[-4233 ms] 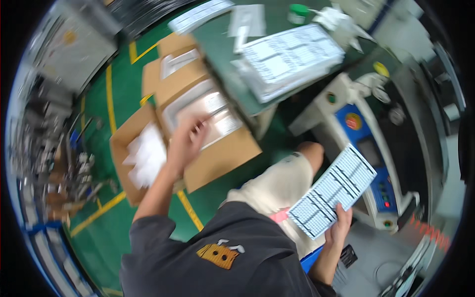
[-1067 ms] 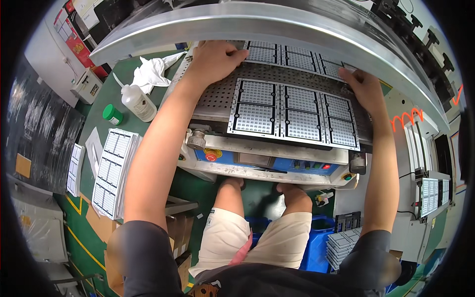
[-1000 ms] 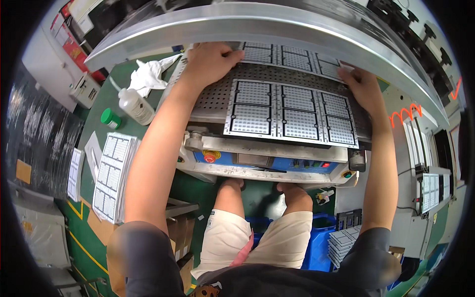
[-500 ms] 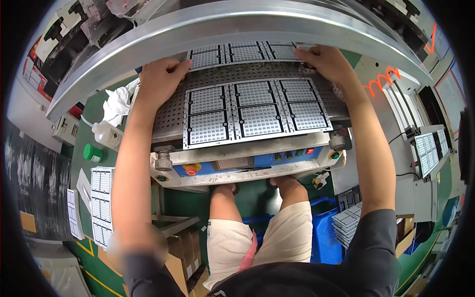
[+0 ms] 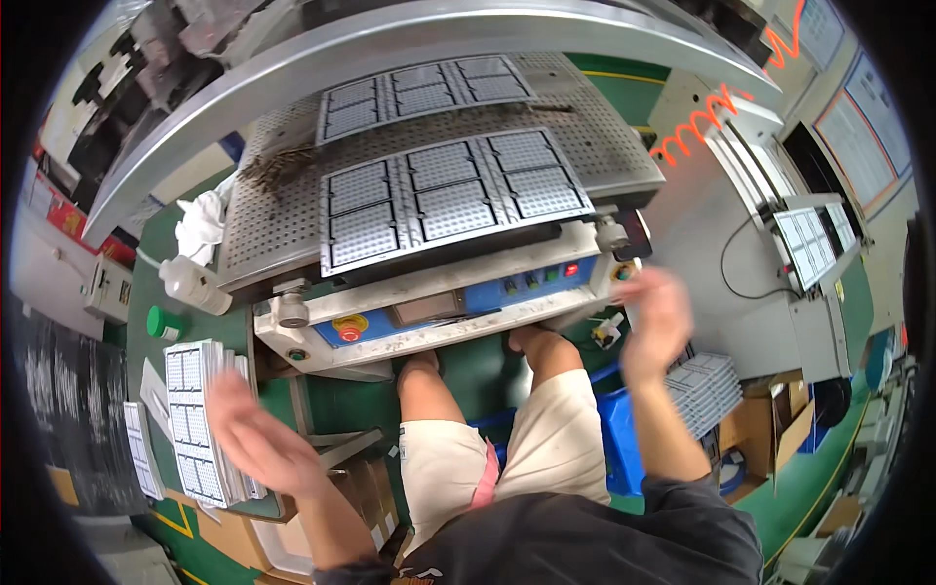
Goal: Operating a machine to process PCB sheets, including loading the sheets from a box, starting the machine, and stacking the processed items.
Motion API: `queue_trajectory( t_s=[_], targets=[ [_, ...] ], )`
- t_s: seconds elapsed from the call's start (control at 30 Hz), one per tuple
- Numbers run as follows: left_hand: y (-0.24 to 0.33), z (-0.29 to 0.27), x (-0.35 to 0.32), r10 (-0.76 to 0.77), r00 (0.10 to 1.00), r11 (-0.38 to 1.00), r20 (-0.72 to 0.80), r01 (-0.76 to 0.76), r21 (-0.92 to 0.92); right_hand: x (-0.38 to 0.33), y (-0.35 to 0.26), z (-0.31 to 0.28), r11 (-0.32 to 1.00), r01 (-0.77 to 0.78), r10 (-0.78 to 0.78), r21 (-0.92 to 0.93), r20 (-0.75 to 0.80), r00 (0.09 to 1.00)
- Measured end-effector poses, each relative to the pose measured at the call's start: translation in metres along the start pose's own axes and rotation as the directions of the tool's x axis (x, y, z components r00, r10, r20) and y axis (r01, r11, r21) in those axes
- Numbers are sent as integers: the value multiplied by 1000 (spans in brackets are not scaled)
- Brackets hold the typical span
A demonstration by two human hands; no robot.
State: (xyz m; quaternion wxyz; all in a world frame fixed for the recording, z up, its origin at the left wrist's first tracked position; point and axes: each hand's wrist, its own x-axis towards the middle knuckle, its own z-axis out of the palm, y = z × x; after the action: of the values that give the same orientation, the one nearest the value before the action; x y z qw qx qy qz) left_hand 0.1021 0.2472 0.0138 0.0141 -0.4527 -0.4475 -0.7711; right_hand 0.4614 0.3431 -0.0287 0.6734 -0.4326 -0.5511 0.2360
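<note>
My left hand [image 5: 253,437] is beside a stack of white circuit-board panels [image 5: 191,421] at the left; its fingers are stretched out and hold nothing visible. Motion smears my right hand [image 5: 658,327], raised near the green button [image 5: 624,272] at the machine's front right corner; whether it touches the button is unclear. On the perforated metal bed [image 5: 261,222] a white panel with black lines [image 5: 453,200] lies along the front edge. A similar panel [image 5: 421,96] lies behind it, partly under the silver frame bar [image 5: 439,41].
A white bottle [image 5: 195,284], a green-capped jar [image 5: 163,323] and a crumpled white cloth [image 5: 202,226] stand at the left. The blue control panel [image 5: 439,307] has a red emergency button [image 5: 348,331]. Right of my legs are more stacked panels [image 5: 704,392] and a blue bin [image 5: 620,439].
Both hands have left the far panel on the bed and come back toward me, the left to the panel stack, the right to the machine's front right corner. The view has shifted.
</note>
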Motion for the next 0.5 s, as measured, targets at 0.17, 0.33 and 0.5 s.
queue_trajectory(
  t_s=[0.17, 0.33, 0.5],
  targets=[
    [21, -14, -104, -483, 670, 867, 564, 456, 201, -68, 133, 7, 882, -273, 290, -384, -14, 957],
    [41, -35, -153, -566, 373, 764, 735, 571, 299, -51, 200, 15, 699, -388, 321, -600, -221, 921],
    [43, -57, -164, -650, 278, 693, 707, 599, 401, -45, 187, 4, 735, -493, 463, -466, -186, 866]
  ],
)
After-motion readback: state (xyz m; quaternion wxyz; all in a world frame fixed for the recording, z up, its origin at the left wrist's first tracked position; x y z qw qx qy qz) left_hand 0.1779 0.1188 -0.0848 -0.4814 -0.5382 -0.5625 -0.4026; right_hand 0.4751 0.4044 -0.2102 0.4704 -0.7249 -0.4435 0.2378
